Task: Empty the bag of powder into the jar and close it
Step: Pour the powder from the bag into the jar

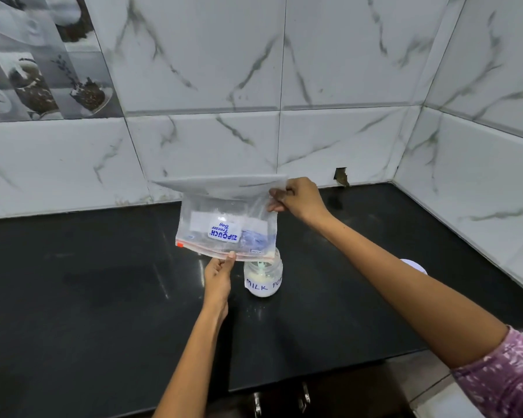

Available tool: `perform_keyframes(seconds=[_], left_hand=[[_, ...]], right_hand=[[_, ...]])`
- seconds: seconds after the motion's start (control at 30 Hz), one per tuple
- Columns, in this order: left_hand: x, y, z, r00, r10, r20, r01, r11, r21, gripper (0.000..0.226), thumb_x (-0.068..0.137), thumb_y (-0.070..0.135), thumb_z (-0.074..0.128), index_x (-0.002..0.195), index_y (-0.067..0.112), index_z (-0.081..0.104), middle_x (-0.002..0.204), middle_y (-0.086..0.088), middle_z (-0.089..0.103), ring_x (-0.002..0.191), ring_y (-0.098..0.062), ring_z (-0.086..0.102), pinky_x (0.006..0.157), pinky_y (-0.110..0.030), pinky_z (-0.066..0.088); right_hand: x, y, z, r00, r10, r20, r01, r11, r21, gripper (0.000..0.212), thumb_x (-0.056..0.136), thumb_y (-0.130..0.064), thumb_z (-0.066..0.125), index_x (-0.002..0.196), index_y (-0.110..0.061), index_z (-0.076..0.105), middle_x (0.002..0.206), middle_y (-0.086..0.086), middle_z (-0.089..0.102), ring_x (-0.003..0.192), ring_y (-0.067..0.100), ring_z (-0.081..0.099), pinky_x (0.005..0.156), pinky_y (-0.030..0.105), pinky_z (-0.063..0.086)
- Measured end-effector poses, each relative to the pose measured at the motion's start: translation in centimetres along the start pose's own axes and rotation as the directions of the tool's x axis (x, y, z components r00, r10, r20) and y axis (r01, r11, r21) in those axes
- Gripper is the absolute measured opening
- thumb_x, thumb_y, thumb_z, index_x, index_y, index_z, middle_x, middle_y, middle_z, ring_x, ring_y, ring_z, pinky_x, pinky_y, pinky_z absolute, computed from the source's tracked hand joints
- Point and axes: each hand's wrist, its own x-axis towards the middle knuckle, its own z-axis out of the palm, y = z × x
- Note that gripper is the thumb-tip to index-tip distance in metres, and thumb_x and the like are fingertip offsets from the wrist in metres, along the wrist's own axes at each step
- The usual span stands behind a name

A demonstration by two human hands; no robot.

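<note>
- Head view, one black stone counter (103, 297): runs wall to wall beneath white marbled tiles, with a picture-tile panel (43, 55) of cups at upper left and one chipped hole (341, 176) at the foot of the back wall.
- Two bare forearms, one from each side; the right one ends in one pink patterned sleeve (507, 378) at the lower right corner.
- One clear zip bag (227, 218): held upside down in the air above the counter, its printed label reading inverted, its red-striped zip edge lowest and its sealed bottom edge uppermost. The right end of the zip edge hangs right over the mouth of the jar. Little powder can be seen inside the bag.
- Two hands. Right hand (299, 199): fingers and thumb pinching the upper right corner of the bag. Left hand (218, 274): fingertips pinching the lower zip edge, just left of the jar.
- One small glass jar (263, 279): upright on the counter, uncapped, partly filled with white powder, hand-lettered "MILK PO…" on its front; a thin stream of powder shows in its neck.
- One white lid (414, 265): lying on the counter to the right of the jar, well apart from it, partly hidden behind the right forearm.
</note>
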Motion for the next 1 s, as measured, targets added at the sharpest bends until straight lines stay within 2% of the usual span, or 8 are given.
perform_keyframes(seconds=[0.1, 0.27, 0.43, 0.57, 0.63, 0.8, 0.9, 1.0], left_hand=[[0.1, -0.2, 0.1, 1.0, -0.001, -0.023, 0.001, 1.0, 0.001, 0.03, 0.093, 0.022, 0.059, 0.117, 0.003, 0.062, 0.119, -0.009, 0.067, 0.112, -0.017, 0.06, 0.102, -0.032, 0.042], [0.3, -0.4, 0.1, 1.0, -0.017, 0.006, 0.017, 1.0, 0.013, 0.035, 0.094, 0.025, 0.057, 0.122, 0.005, 0.058, 0.123, -0.008, 0.064, 0.116, -0.017, 0.056, 0.107, -0.036, 0.039], [0.7, -0.6, 0.0, 0.999, 0.007, 0.045, -0.008, 1.0, 0.024, 0.039, 0.095, 0.029, 0.055, 0.13, 0.011, 0.052, 0.125, 0.001, 0.061, 0.122, -0.014, 0.052, 0.098, -0.027, 0.037], [0.9, -0.7, 0.2, 0.997, 0.041, 0.059, -0.041, 0.999, -0.003, 0.042, 0.097, 0.026, 0.053, 0.136, 0.011, 0.047, 0.135, -0.001, 0.057, 0.126, -0.014, 0.049, 0.104, -0.029, 0.035], [0.7, -0.7, 0.1, 0.994, 0.073, 0.078, -0.07, 0.997, -0.037, 0.04, 0.093, 0.025, 0.058, 0.13, 0.011, 0.052, 0.127, -0.002, 0.064, 0.121, -0.012, 0.056, 0.102, -0.026, 0.041], [0.1, -0.8, 0.2, 0.992, 0.111, 0.055, -0.111, 0.994, -0.001, 0.028, 0.081, 0.014, 0.074, 0.108, 0.008, 0.068, 0.095, -0.001, 0.077, 0.094, -0.01, 0.071, 0.079, -0.016, 0.055], [0.1, -0.7, 0.4, 0.994, 0.111, -0.018, -0.111, 0.994, 0.022, 0.016, 0.087, 0.013, 0.068, 0.098, 0.001, 0.071, 0.09, -0.002, 0.076, 0.087, -0.008, 0.071, 0.073, -0.013, 0.052], [0.4, -0.6, 0.4, 0.993, 0.109, -0.048, -0.106, 0.993, 0.053, 0.024, 0.092, 0.015, 0.061, 0.09, -0.008, 0.067, 0.086, -0.011, 0.072, 0.079, -0.013, 0.063, 0.066, -0.008, 0.048]], right_hand=[[-0.2, 0.0, 0.0, 1.0, -0.008, 0.006, 0.008, 1.0, -0.003, 0.027, 0.092, -0.008, 0.059, 0.093, 0.019, 0.061, 0.088, 0.028, 0.071, 0.055, 0.004, 0.069, 0.056, 0.012, 0.053], [-0.5, 0.4, -0.2, 0.999, -0.031, -0.019, 0.033, 0.997, 0.066, 0.016, 0.092, -0.004, 0.056, 0.095, 0.011, 0.063, 0.089, 0.023, 0.069, 0.079, 0.031, 0.072, 0.074, 0.029, 0.06], [-0.7, 0.8, -0.3, 1.0, -0.026, -0.013, 0.027, 0.995, 0.099, 0.013, 0.093, -0.004, 0.055, 0.098, 0.005, 0.063, 0.089, 0.023, 0.068, 0.074, 0.025, 0.07, 0.07, 0.024, 0.06], [-0.8, 1.1, -0.4, 1.0, -0.019, 0.006, 0.018, 0.994, 0.112, 0.013, 0.092, 0.006, 0.049, 0.092, 0.004, 0.062, 0.087, 0.022, 0.067, 0.074, 0.026, 0.07, 0.072, 0.026, 0.06], [-0.7, 1.2, -0.6, 1.0, -0.013, -0.002, 0.013, 0.993, 0.116, 0.014, 0.092, 0.007, 0.048, 0.091, 0.005, 0.062, 0.086, 0.022, 0.067, 0.074, 0.027, 0.07, 0.073, 0.028, 0.06], [-0.8, 1.2, -0.8, 0.999, 0.005, -0.034, 0.0, 0.986, 0.165, 0.011, 0.094, -0.005, 0.054, 0.096, 0.002, 0.062, 0.086, 0.023, 0.068, 0.077, 0.028, 0.07, 0.072, 0.027, 0.06], [-0.9, 1.6, -0.7, 0.999, 0.013, -0.045, -0.006, 0.988, 0.157, 0.011, 0.094, -0.005, 0.054, 0.098, 0.001, 0.062, 0.089, 0.027, 0.069, 0.082, 0.033, 0.071, 0.075, 0.031, 0.061], [-0.8, 1.9, -0.7, 0.998, 0.009, -0.056, -0.003, 0.994, 0.108, 0.013, 0.095, -0.008, 0.053, 0.101, -0.001, 0.062, 0.091, 0.028, 0.07, 0.084, 0.032, 0.072, 0.079, 0.035, 0.06]])
